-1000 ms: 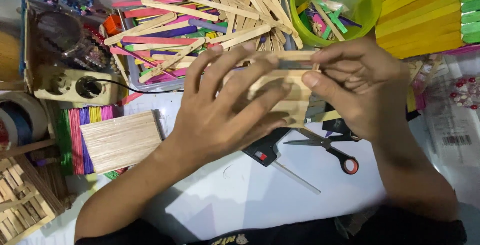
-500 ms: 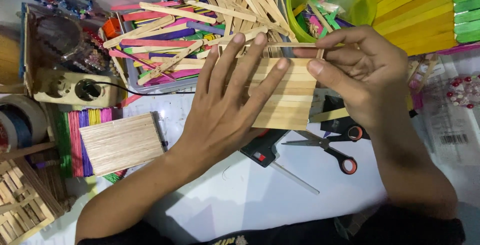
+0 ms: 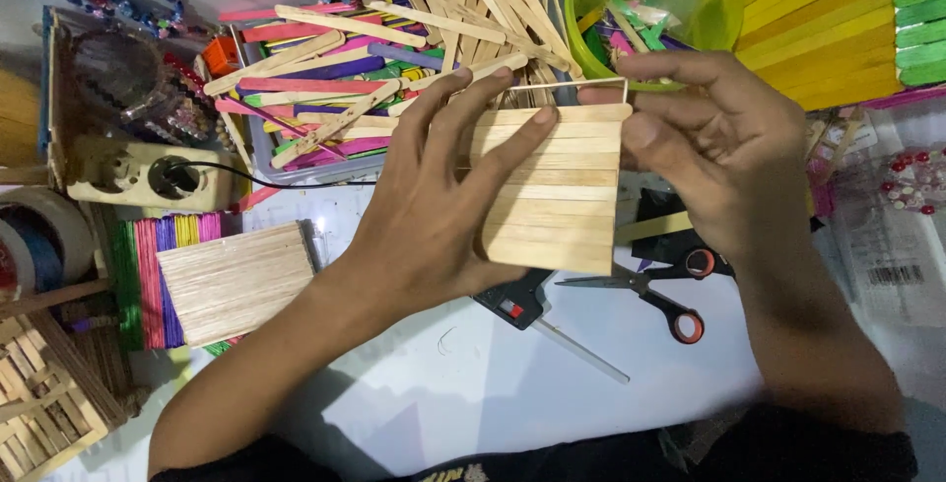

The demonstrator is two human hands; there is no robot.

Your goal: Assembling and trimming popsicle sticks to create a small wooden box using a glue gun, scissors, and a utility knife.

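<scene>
the left hand (image 3: 434, 216) lies flat, fingers spread, on a wooden stick panel (image 3: 557, 196) held above the tabletop's (image 3: 473, 383) middle. the right hand (image 3: 719, 147) pinches its right edge and 1 loose stick (image 3: 581, 83) along the top. uneven pressure could probably split the glued rows or skew that stick; open scissors (image 3: 650, 295) lie just below.
</scene>
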